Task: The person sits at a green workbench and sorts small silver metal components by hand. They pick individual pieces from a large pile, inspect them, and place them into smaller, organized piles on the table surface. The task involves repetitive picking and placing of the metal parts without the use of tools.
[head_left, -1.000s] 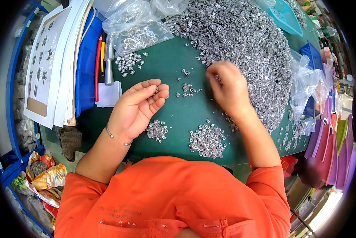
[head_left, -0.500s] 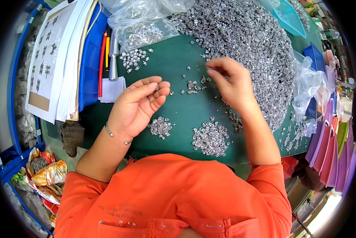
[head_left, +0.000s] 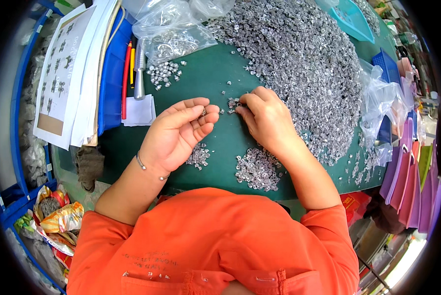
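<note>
Blue shelving rack (head_left: 24, 201) at left; green tabletop (head_left: 205, 69) between; bright light (head_left: 406, 263) lower right

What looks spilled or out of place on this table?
Loose silvery pieces lie scattered near the green table's right edge, beside the large heap. They look odd, perhaps spilled, because the small pile near the orange shirt is gathered together. Nothing looks plainly damaged.
</note>
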The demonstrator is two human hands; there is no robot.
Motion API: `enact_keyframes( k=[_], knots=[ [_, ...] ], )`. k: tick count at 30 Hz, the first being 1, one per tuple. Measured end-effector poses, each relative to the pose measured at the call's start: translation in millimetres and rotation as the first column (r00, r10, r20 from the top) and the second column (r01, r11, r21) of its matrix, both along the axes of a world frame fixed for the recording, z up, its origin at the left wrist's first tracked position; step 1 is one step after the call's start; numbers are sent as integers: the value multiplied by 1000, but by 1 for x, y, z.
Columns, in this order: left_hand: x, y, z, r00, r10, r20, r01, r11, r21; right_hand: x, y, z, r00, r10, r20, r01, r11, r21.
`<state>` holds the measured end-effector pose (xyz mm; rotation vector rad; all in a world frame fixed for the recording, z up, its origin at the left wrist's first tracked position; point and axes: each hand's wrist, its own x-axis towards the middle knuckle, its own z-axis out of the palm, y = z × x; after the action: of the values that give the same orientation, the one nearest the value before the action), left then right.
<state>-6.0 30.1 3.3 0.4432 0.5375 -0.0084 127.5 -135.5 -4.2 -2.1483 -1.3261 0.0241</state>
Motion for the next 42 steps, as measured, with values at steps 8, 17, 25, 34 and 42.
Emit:
enact_keyframes(
  k=[8, 17, 25, 34, 42],
  knots=[
    [-14, 5, -5, 999, 50, -20, -50, 999, -1, 7, -32, 34, 783, 218, -582, -347, 931, -118],
    [-7, -1, -2, 1000, 0, 9, 0, 1000, -13, 24, -1, -3, 994, 90, 63, -89, 996, -15],
    [-13, 6, -9, 999, 31, -20, -31, 999, -18, 13, -37, 23, 871, 240, -428, -265, 964, 3],
    [-8, 0, -6, 1000, -1, -17, 1, 1000, -14, 10, 10, 0, 983, 159, -90, -158, 987, 11],
    [-12, 2, -7, 999, 30, -43, -31, 999, -25, 14, 1, 17, 819, -37, -572, 43, 999, -2]
  ],
)
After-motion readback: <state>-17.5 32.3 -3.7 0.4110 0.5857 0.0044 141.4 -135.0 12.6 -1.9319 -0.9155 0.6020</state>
